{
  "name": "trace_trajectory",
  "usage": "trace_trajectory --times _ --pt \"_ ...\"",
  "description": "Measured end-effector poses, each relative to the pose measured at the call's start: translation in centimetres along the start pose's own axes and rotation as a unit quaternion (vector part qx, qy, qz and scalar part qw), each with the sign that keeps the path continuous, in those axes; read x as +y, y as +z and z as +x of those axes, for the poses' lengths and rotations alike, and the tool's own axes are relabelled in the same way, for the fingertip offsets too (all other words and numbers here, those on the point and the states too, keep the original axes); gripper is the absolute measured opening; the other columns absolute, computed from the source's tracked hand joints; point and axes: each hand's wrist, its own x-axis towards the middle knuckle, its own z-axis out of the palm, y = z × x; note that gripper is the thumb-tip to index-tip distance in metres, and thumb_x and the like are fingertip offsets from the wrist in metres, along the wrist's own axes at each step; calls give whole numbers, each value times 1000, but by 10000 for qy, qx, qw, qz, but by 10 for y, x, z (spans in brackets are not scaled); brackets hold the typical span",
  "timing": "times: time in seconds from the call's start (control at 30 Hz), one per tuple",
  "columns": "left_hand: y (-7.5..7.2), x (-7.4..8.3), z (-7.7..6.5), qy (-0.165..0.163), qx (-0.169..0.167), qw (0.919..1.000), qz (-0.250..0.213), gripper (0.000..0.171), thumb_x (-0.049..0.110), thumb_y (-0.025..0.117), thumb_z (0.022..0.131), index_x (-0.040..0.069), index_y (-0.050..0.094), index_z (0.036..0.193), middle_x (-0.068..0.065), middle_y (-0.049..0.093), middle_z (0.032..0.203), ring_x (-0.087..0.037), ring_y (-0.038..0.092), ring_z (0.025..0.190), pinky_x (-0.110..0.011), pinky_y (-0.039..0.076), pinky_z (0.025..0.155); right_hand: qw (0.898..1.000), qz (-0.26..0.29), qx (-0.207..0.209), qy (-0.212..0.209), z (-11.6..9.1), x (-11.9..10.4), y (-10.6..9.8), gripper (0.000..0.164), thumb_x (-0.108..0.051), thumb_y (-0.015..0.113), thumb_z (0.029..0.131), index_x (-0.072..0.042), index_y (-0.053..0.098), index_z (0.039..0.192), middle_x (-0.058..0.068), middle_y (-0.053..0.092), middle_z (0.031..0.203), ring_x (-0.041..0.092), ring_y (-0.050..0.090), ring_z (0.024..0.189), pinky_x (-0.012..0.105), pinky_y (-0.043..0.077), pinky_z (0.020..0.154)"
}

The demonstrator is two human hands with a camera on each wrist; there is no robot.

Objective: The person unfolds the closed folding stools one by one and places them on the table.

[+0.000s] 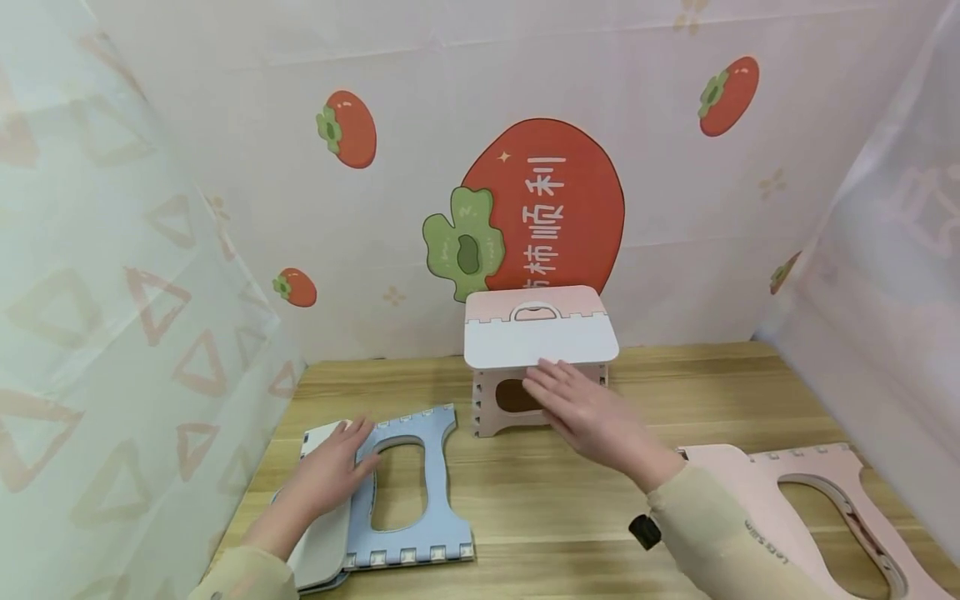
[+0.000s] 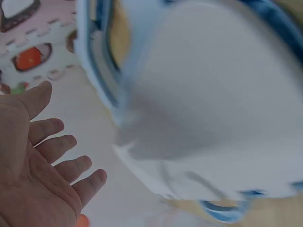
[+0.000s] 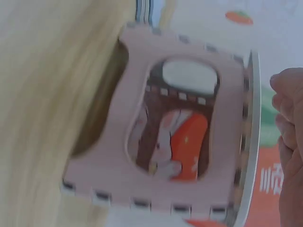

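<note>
A pink-and-white folding step stool (image 1: 542, 333) stands unfolded near the back wall, its arched handle on top. My right hand (image 1: 588, 412) is at the front edge of its seat with fingers extended; whether it touches is unclear. In the right wrist view, the stool's pink leg panel (image 3: 225, 109) with its large cutout faces the camera, and the fingers (image 3: 289, 109) show at the right edge. At the left lies a blue-and-white folding stool (image 1: 442, 483), folded down. My left hand (image 1: 330, 471) hovers over it, palm bare and fingers spread in the left wrist view.
Another pink folding stool (image 1: 731, 475) lies on the wooden table (image 1: 540, 533) at the right, partly behind my right forearm. A patterned cloth wall (image 1: 390, 250) closes off the back, with more hanging sheet (image 1: 105, 292) on the left and right sides.
</note>
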Motion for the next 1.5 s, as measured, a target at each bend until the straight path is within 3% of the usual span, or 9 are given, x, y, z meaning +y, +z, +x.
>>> trace_trajectory --times 0.17,0.3,0.5,0.7,1.03,1.27,1.5 --pt "11 -42 -22 -696 230 9971 -207 55 21 60 101 -15 49 141 -39 44 146 -60 43 132 -69 38 108 9976 278 -623 -88 2 -30 19 51 -14 73 95 -4 59 143 12 59 145 29 55 136 43 46 113" --pt "16 -71 -35 -1444 201 9886 -372 54 23 56 102 -15 50 139 -39 52 137 -57 53 123 -67 45 101 9903 513 -1294 -32 4 -45 36 50 -18 71 98 -8 58 145 10 60 145 26 55 136 40 47 112" --pt "21 -89 -41 -2086 78 9753 -728 66 36 58 102 -19 48 138 -42 49 137 -61 47 125 -69 43 102 9748 926 -2029 82 12 -65 56 51 -23 67 101 -7 55 147 11 56 149 28 53 137 41 46 113" --pt "22 -91 -42 -2154 61 9730 -831 62 38 58 102 -13 55 137 -39 54 135 -60 50 123 -68 46 98 9683 841 -2342 -204 20 -87 77 57 -36 65 101 -8 52 149 9 53 151 25 52 139 37 43 115" --pt "28 -91 -45 -1981 212 9783 -566 58 36 59 103 -14 58 133 -40 58 127 -60 53 118 -67 47 96 9533 974 -2832 -380 27 -123 102 68 -56 57 100 -13 50 152 3 48 156 16 45 144 29 42 115" --pt "26 -87 -44 -2098 97 9753 -690 61 37 59 103 -14 55 135 -41 55 131 -60 50 122 -68 45 99 9595 581 -2700 -554 27 -133 112 70 -60 56 99 -13 52 151 4 49 155 18 45 144 31 42 116" --pt "27 -94 -45 -2226 9 9706 -919 70 46 58 102 -15 53 137 -41 52 135 -60 48 124 -67 45 100 9669 129 -2485 -564 27 -143 116 64 -58 62 97 -14 59 143 0 57 148 17 51 139 28 45 112"
